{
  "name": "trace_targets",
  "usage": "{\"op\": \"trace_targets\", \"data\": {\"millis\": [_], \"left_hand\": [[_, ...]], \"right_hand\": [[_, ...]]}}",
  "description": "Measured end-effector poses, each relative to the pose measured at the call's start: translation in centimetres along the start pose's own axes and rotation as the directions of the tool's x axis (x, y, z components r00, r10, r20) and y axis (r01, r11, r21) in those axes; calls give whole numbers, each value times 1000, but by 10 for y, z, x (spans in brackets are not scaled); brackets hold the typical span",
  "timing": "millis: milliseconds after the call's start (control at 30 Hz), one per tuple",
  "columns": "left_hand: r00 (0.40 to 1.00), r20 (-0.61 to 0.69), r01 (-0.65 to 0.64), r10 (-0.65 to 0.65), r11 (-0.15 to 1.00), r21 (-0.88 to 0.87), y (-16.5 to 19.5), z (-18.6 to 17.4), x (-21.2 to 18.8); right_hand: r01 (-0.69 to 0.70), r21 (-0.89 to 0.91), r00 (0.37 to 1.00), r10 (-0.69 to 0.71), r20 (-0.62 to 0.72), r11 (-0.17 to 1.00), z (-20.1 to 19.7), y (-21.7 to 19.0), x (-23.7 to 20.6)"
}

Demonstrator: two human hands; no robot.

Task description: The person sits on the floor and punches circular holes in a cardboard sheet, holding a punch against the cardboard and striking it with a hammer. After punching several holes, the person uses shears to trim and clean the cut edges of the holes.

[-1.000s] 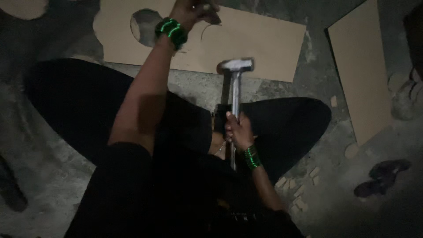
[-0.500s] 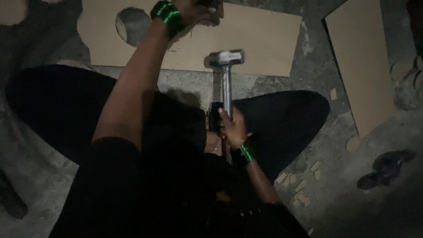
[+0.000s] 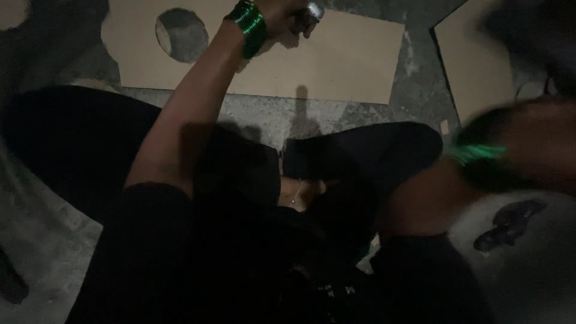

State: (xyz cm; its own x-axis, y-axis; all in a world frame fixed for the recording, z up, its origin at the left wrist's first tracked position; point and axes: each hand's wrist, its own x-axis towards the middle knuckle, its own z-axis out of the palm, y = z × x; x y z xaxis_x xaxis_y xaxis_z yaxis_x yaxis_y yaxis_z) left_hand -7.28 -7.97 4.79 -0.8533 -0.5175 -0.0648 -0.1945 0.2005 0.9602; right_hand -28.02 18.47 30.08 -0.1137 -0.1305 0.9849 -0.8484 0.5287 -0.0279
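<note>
The flat brown board (image 3: 336, 57) with the round hole (image 3: 182, 34) cut through it lies on the grey concrete floor (image 3: 264, 117) just beyond your crossed legs, directly under your left hand (image 3: 287, 15), which you have stretched forward over it at the top edge of the view. You keep that hand's fingers (image 3: 297, 21) curled tight into a near fist low over the board's surface; a rounded silvery glint (image 3: 314, 10) sits at the knuckles, too small to say whether it is a ring or something pinched between the fingertips, so what they grip cannot be told. The round hole lies to the left of those fingers, well apart from them; the board's bare stretch runs out to their right. Green bangles (image 3: 249, 24) ring that wrist. Your right hand (image 3: 534, 150) is lifted up close to the camera at the right edge, a blur of motion with green bangles (image 3: 477, 153) at its wrist; whether its fingers are clenched around anything or loose cannot be made out. A second brown board (image 3: 474, 66) lies on the floor beyond that hand, and a dark sandal (image 3: 510, 222) rests on the concrete below it. Sitting low with the board within arm's reach lets you work on it without leaning.
</note>
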Motion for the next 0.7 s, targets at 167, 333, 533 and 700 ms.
{"op": "trace_targets", "data": {"millis": [167, 333, 533, 700], "left_hand": [[981, 73, -194, 180, 908, 370, 11, -5, -5], [981, 128, -168, 147, 972, 164, -1, -2, 2], [883, -404, -230, 240, 970, 74, -26, 32, 23], [930, -315, -190, -191, 486, -853, -42, 36, 13]], "right_hand": [[-637, -3, -39, -28, 999, 771, -50, -60, -137], [-881, -458, -453, 69, 889, 120, -111, -42, -175], [-479, -737, -666, -350, 659, -477, -119, -55, -203], [-366, -678, -614, -381, 691, -638, -118, -58, -226]]}}
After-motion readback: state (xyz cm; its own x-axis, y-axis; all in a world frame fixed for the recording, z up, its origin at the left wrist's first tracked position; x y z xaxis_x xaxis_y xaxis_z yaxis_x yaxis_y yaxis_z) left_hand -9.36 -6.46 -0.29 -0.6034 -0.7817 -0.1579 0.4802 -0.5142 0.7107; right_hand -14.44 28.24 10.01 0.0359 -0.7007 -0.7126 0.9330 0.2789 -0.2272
